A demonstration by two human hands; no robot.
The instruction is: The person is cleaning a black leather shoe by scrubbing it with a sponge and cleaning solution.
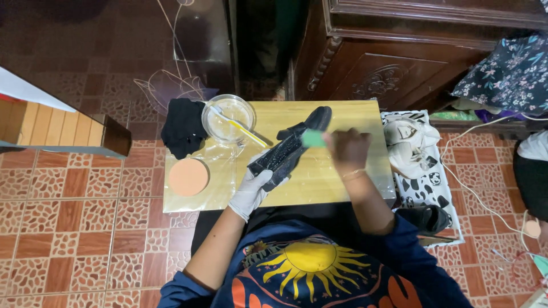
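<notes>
The left hand (251, 191), in a thin white glove, is closed around the heel end of a black shoe (291, 149), gripping it from below and holding it slanted above the worktop (342, 122), toe pointing up and away toward the far right. The shoe looks matte and slightly speckled, long and narrow. The bare right hand (347, 148), with a thin bangle at the wrist, is curled shut on a small green sponge (313, 138), a soft rounded block pressed against the upper side of the shoe near its middle.

The worktop is a low rectangular board of pale wood with a smooth, glossy face and straight edges. On its far left part stands a round clear glass bowl (230, 118) with a yellow and white toothbrush (242, 130) lying across it, the handle slanting over the rim toward the shoe. Just left of the bowl, a crumpled black cloth (182, 126) hangs over the worktop's left edge. Near the front left corner lies a flat round peach-coloured disc (189, 177), on a shiny clear film.

The middle and right front of the worktop are bare wood, giving the hands open room. Beside the right edge sits a tray with a black and white blotched pattern (425, 188), holding a pair of off-white shoes (408, 142). Beyond the worktop rises a dark carved wooden cabinet (394, 63). The floor (74, 228) is of red-brown patterned tiles.
</notes>
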